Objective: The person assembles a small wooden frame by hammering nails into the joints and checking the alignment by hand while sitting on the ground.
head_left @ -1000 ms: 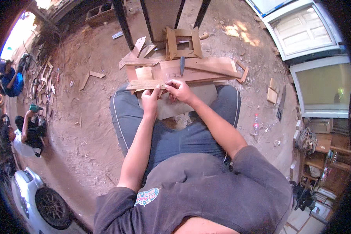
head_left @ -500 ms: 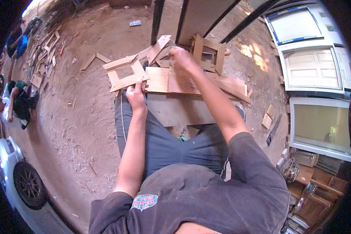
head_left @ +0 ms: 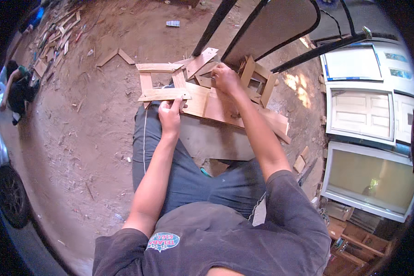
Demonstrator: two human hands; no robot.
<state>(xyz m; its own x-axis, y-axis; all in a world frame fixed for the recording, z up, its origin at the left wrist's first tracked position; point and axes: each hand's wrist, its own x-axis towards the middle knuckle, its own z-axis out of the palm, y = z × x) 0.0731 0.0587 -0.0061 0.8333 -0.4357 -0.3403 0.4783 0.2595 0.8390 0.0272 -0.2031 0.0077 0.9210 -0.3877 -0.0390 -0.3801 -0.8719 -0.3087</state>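
Observation:
A small four-sided wooden frame [head_left: 157, 95] sits at the near left end of a pile of wood on my lap. My left hand [head_left: 170, 118] grips its near bar close to the right corner, thumb on top. Over the far side of the pile, my right hand [head_left: 226, 79] is closed with fingers bent together; whatever is in them is too small or hidden to name. Next to its fingers stands an angled wooden strip [head_left: 202, 62] with small holes. Beneath my hands lie flat pale boards [head_left: 196, 99]. Another wooden frame [head_left: 263, 82] leans just right of my right hand.
Dark metal bars [head_left: 215, 27] rise beyond the pile. Wood scraps [head_left: 55, 43] and a joined wooden angle [head_left: 116, 57] lie on the dirt ground to the left. A person [head_left: 19, 89] sits farther left, near a car wheel [head_left: 11, 197]. White-framed panels [head_left: 370, 177] stand at right.
The whole view has shifted as my head turned. My left hand keeps its grip on the frame, and my right hand stays closed at the far side of the pile.

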